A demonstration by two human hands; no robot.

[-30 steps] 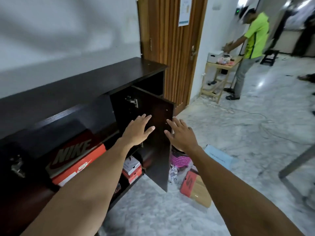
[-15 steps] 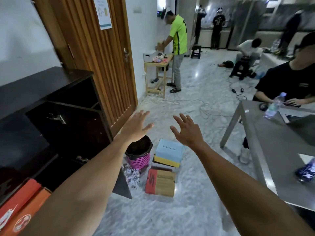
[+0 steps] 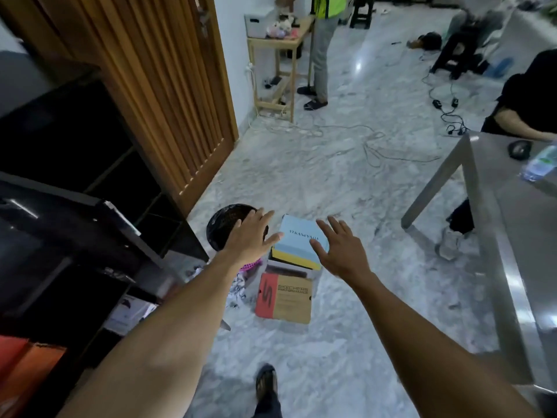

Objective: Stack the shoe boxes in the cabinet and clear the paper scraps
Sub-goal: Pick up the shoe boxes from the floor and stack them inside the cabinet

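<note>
Found both hands held out over the floor, gripping nothing. Noted the left hand (image 3: pixel 251 236) spread flat, fingers straight and apart, in front of the rim of a waste bin (image 3: pixel 223 221). Noted the right hand (image 3: pixel 340 251) likewise spread, palm down, thumb overlapping the right edge of a light blue shoe box (image 3: pixel 297 238); cannot tell whether touching or held above it. Located the blue box between the two hands, down at floor level, lid on, yellow base showing under the lid. Located a second shoe box (image 3: pixel 284 298), brown with a red end, lying flat just nearer the camera; saw a dark strip between the two, too unclear to identify. Recorded paper scraps (image 3: pixel 238 289) on the floor beside the bin, left of the brown box. Recorded the dark cabinet (image 3: pixel 75 122) at left standing open, with orange boxes (image 3: pixel 27 366) inside at lower left. Further out: wooden door (image 3: pixel 150 86) behind the cabinet, metal table (image 3: pixel 512 251) at right bearing a water bottle (image 3: pixel 539 161), and a person in a yellow-green top (image 3: pixel 324 40) at a small wooden stand (image 3: pixel 278 42).
</note>
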